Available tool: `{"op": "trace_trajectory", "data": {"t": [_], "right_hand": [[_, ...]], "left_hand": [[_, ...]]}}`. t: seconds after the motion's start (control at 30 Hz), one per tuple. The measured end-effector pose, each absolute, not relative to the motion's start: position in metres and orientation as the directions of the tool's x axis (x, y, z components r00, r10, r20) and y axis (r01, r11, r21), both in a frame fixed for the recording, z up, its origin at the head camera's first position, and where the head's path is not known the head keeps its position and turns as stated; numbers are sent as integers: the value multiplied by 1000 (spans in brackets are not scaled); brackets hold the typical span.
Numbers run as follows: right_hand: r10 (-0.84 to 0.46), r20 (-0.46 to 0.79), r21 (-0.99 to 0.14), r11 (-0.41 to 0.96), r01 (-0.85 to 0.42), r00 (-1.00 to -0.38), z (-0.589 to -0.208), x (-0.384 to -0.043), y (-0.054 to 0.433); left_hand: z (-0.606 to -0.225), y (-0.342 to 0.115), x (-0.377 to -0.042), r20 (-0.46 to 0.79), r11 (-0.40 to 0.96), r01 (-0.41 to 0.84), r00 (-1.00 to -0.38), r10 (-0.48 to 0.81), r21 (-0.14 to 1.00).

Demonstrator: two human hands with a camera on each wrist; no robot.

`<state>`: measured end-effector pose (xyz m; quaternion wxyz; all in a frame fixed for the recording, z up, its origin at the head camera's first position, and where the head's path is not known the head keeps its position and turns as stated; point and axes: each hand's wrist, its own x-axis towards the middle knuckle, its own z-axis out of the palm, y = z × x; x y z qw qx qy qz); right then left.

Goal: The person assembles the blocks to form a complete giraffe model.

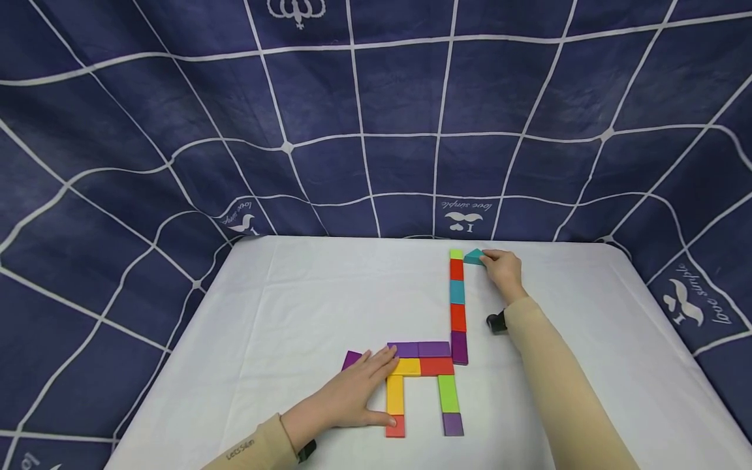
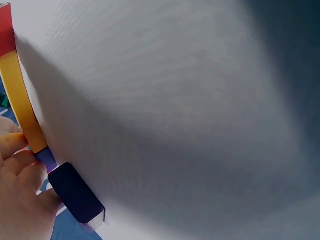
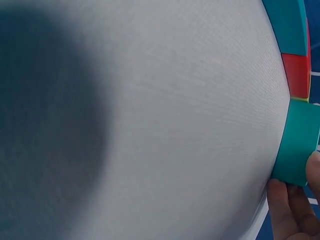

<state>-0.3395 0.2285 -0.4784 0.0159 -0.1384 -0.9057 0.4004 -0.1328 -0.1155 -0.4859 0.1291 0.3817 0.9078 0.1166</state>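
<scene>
At the far side of the table my right hand [image 1: 504,271] pinches a teal triangular block [image 1: 473,256] beside the top of a column. That column runs from a small lime block [image 1: 456,253] through red and teal blocks to a purple block [image 1: 459,347]. In the right wrist view the teal block [image 3: 297,142] sits between thumb and fingers. My left hand [image 1: 355,391] lies spread over the left part of the block figure, its fingers touching the yellow block [image 1: 407,367] and its thumb on the orange-red block [image 1: 395,427]. A purple block [image 1: 351,359] shows partly behind that hand.
Two purple blocks [image 1: 418,350] top the figure, above a red block [image 1: 437,366]. A lime block [image 1: 448,393] and a purple one [image 1: 453,424] form its right leg. The white table [image 1: 329,294] meets a navy gridded cloth [image 1: 405,163] at its back edge.
</scene>
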Motion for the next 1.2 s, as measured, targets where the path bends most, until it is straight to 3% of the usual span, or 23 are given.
{"op": "trace_trajectory", "data": {"t": [0.97,1.2], "right_hand": [[239,-80,-721,656,221,-968,-483,-344,228],[200,-160,-688,680,254,-967,-478,-345,231]], "left_hand": [[-486,-116,-131,-140,683,665,-678,722,301],[-487,-115,-133,-131,678,670,-675,726,303]]}}
